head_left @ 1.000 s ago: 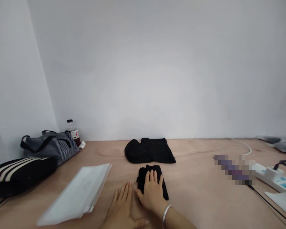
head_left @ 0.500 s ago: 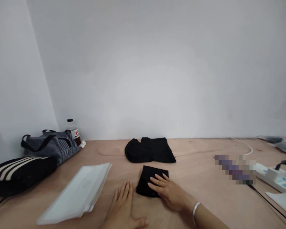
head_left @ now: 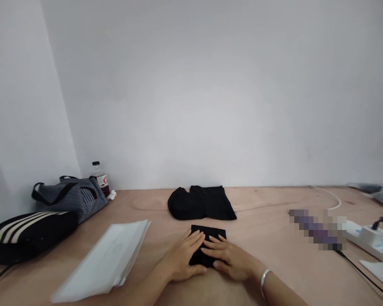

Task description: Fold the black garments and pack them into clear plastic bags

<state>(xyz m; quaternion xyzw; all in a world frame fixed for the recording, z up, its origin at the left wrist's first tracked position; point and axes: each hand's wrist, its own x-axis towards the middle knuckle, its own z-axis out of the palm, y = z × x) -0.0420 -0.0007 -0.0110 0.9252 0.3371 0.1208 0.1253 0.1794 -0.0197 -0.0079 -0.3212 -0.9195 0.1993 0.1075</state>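
A folded black cloth (head_left: 207, 232) lies on the wooden table near its front middle, partly covered by both hands. My left hand (head_left: 185, 257) rests flat on the cloth's left side, fingers spread. On the right side of the same cloth lies my right hand (head_left: 228, 257), its fingers also stretched out, with a silver bangle at the wrist. Just behind, a second black cloth item (head_left: 202, 204) is laid out flat, rounded at its left end. To the left is a translucent white zip bag (head_left: 104, 259).
Striped bag (head_left: 73, 195), black bag with white stripes (head_left: 32, 233), bottle (head_left: 102, 180) and crumpled tissue (head_left: 112, 195) stand at the left. At the right are a blurred purplish object (head_left: 315, 229) with a black cable and a power strip (head_left: 370, 242). A wall (head_left: 204, 93) rises behind the table.
My left hand has moved right and forward from the bare table onto the folded black cloth. The cloth's left edge now looks straighter. My right hand stays on it.
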